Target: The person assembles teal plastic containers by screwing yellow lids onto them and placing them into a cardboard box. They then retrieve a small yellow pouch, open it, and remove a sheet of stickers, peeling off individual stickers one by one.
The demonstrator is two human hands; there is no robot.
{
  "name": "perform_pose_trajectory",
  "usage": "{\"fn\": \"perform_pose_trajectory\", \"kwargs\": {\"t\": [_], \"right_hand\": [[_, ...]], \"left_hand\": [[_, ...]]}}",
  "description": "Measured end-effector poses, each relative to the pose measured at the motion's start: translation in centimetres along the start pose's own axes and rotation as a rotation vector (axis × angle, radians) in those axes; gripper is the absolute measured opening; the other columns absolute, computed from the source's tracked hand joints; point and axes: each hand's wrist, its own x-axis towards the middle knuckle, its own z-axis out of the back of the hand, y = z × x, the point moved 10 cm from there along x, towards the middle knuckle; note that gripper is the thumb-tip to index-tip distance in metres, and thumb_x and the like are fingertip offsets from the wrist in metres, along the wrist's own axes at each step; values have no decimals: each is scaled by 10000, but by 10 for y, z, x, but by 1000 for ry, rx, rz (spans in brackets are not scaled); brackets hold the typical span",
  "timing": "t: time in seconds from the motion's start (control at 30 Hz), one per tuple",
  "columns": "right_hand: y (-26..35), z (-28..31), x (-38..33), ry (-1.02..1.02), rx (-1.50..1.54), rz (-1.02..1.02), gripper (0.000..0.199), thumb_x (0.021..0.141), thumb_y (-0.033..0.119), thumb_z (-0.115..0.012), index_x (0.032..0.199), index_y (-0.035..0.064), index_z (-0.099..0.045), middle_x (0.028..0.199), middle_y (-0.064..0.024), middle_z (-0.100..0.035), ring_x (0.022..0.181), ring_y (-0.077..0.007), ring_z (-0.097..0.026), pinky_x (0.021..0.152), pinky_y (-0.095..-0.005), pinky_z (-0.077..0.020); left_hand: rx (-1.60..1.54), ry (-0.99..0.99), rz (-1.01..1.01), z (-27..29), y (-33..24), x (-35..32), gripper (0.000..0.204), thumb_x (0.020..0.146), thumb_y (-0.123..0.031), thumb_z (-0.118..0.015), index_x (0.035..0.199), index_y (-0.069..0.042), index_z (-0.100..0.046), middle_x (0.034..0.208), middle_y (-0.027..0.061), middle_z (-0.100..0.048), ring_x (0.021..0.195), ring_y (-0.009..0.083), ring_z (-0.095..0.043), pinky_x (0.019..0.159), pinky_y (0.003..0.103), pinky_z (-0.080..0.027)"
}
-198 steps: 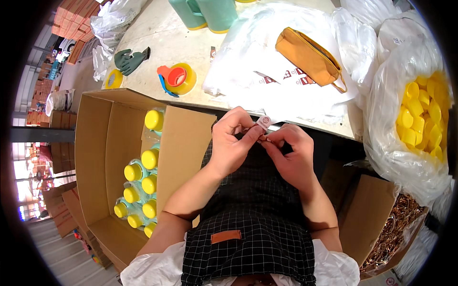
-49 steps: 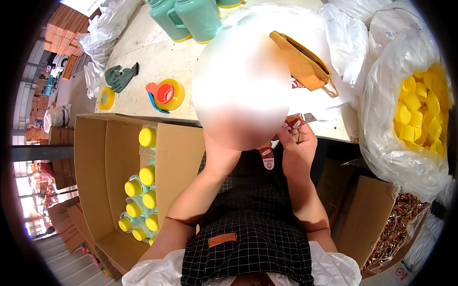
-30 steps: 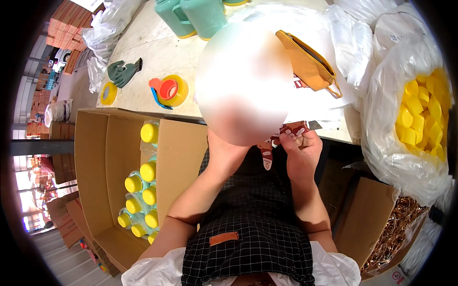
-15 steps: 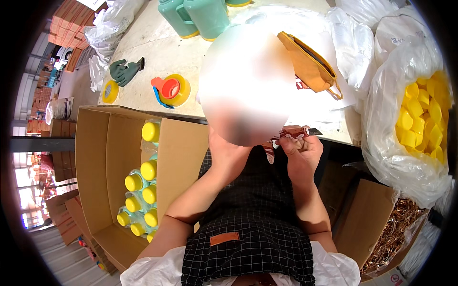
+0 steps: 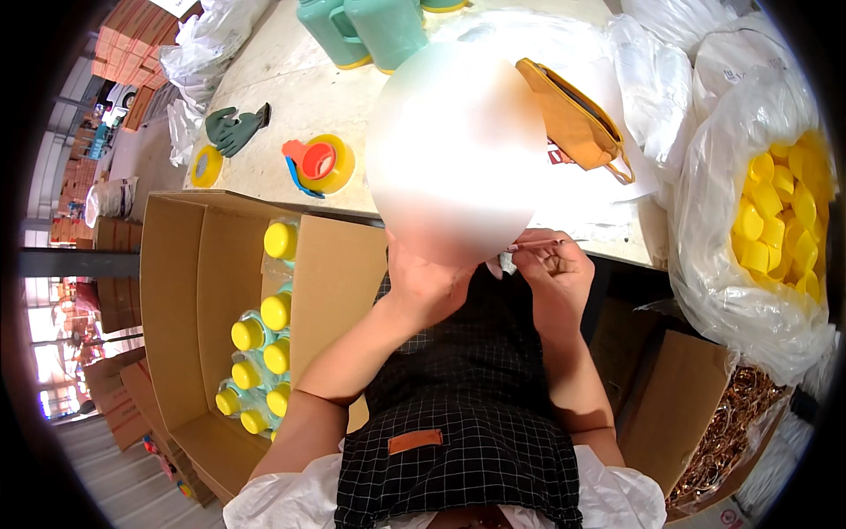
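A large white blur covers the middle of the view and hides part of both hands. My left hand [image 5: 426, 284] is raised above my black checked apron [image 5: 467, 379], and the blur covers its fingertips. In my right hand [image 5: 560, 280], the fingers pinch a thin patterned strip [image 5: 536, 245], reddish and pale, seen nearly edge-on; its exact kind is unclear. A small pale piece [image 5: 507, 263] shows beside the right fingers. Beyond the hands, a mustard-yellow zip pouch [image 5: 571, 115] lies on the table [image 5: 264, 176].
On the left, a cardboard box [image 5: 172, 309] holds several yellow-capped bottles [image 5: 275, 310]. The table carries teal jugs [image 5: 383, 35], dark green gloves [image 5: 236, 132] and a red cup [image 5: 317, 160]. To the right are a plastic bag [image 5: 705, 256] of yellow caps [image 5: 775, 220] and a box of copper-coloured pieces [image 5: 723, 432].
The patterned strip in my right hand has turned from showing its dark red face to nearly edge-on. Its dark end no longer shows. Both hands stay in about the same place.
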Motion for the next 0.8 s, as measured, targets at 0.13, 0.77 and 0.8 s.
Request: {"fn": "perform_pose_trajectory", "kwargs": {"t": [0.13, 0.77, 0.8], "right_hand": [[-25, 1, -7, 119, 193, -164, 206, 959, 172, -687, 1018, -22, -652, 942, -109, -710, 742, -145, -642, 660, -245, -506], [-10, -17, -23, 28, -64, -103, 175, 915, 92, -722, 994, -44, -645, 912, -123, -718, 765, -139, -656, 671, -245, -516], [-9, -18, -24, 28, -53, -86, 165, 918, 84, -715, 992, -44, -641, 907, -122, -715, 754, -137, -651, 660, -243, -512]], "left_hand": [[136, -64, -138, -5, 0, -16, 320, 630, -98, -803, 939, -114, -722, 1124, 55, -640, 1029, 257, -544, 864, 368, -384], [-1185, 83, 1018, -47, 40, -71, 170, 954, -13, -653, 1111, 53, -650, 1137, 102, -643, 1000, 202, -674, 883, 332, -549], [-1196, 56, 1006, -48, 41, -75, 155, 947, -2, -657, 1091, 57, -654, 1127, 104, -637, 998, 206, -673, 871, 335, -552]]}}
